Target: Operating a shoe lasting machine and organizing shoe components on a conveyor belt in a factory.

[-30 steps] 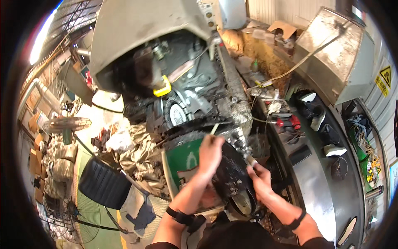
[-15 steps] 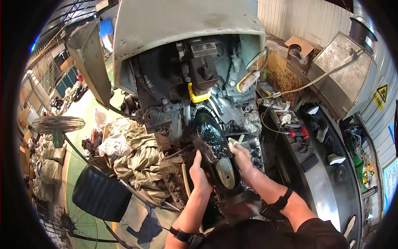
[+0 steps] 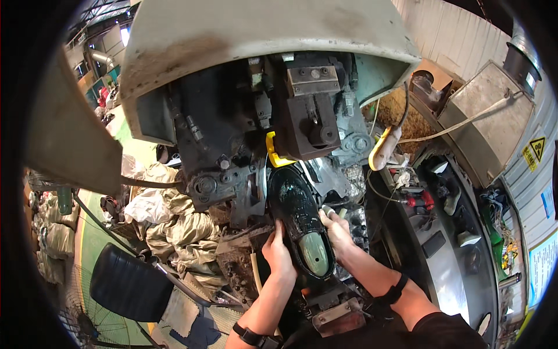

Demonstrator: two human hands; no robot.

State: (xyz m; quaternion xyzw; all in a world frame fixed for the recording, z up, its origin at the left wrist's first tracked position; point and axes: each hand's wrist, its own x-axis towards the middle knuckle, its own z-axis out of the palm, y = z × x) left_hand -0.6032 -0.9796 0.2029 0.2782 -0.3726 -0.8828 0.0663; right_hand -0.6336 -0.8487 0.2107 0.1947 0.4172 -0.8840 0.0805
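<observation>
A glossy black shoe upper is stretched over a green last, whose smooth top with a small hole shows in the shoe's opening. The toe points away from me, just below a yellow bracket on the machine. My left hand is closed on the shoe's left side, thumb up along the edge. Against the right side, my right hand is closed on the shoe too. Pale stubby pieces show by its fingertips; whether the hand touches them I cannot tell. The fingers under the shoe are hidden.
A large machine hood overhangs the dark press head. A white-and-yellow handle hangs to the right. Beyond it, a dark bench holds several shoes. Sacks and a black chair are at left.
My view has moved closer to the machine, so the hood and press head look larger. Both hands keep their grip on the shoe, its toe still at the machine.
</observation>
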